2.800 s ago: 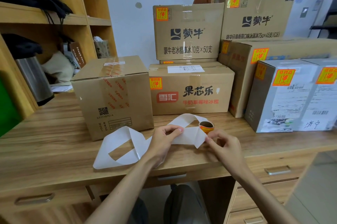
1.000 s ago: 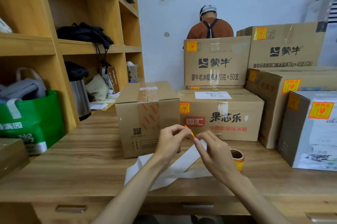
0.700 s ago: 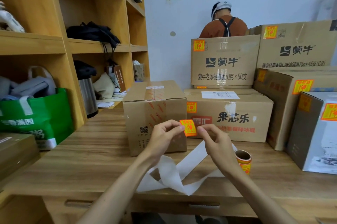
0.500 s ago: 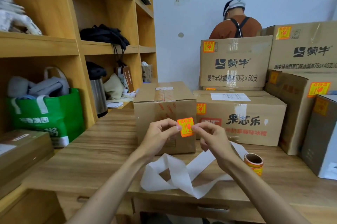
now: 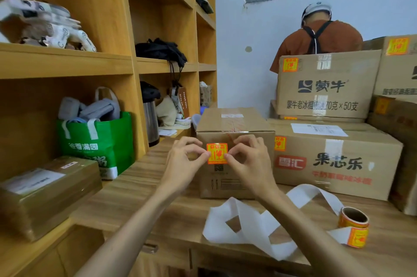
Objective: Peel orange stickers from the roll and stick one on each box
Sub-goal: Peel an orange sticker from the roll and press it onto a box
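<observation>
Sticker (image 5: 217, 153) now @ box (image 5: 223, 184) front

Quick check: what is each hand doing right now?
Left hand: pinching the left edge of the orange sticker.
Right hand: pinching the sticker's right edge.

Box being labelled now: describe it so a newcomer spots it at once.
On the wooden desk beside the shelf unit stands a group of cartons. Take the leftmost, a plain brown carton with the left hand and right hand pinching an orange sticker before it. Unlike the printed carton beside it, it bears no large lettering.
</observation>
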The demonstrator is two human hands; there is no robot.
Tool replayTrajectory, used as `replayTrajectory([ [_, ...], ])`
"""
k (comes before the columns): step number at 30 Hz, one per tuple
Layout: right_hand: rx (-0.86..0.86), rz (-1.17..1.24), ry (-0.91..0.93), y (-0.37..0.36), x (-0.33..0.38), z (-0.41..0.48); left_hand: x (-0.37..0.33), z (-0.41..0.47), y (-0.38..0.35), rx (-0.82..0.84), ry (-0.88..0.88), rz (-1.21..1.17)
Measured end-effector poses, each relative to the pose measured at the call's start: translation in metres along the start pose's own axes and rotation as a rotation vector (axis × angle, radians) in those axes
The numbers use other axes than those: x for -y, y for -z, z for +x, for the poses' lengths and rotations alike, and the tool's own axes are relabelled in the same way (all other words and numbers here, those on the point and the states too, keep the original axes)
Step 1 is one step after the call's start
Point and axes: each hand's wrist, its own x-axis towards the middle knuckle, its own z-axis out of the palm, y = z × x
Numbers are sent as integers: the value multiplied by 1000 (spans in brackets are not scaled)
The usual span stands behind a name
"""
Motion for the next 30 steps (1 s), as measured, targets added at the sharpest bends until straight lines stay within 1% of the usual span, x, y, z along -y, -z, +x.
replayTrajectory([
  [3, -37, -45, 66, -13, 2, 10, 3, 6, 6, -17, -26, 51],
  [7, 2, -51, 63, -21, 0, 23, 8, 19, 7, 4, -50, 66],
  [14, 54, -32, 21, -34, -8, 33, 17, 34, 5, 69, -12, 39],
  [21, -28, -12, 26, -46, -14, 29, 27, 37, 4, 42, -30, 41],
  [30, -90, -75, 44, -56, -19, 28, 34, 39, -9, -39, -103, 167],
])
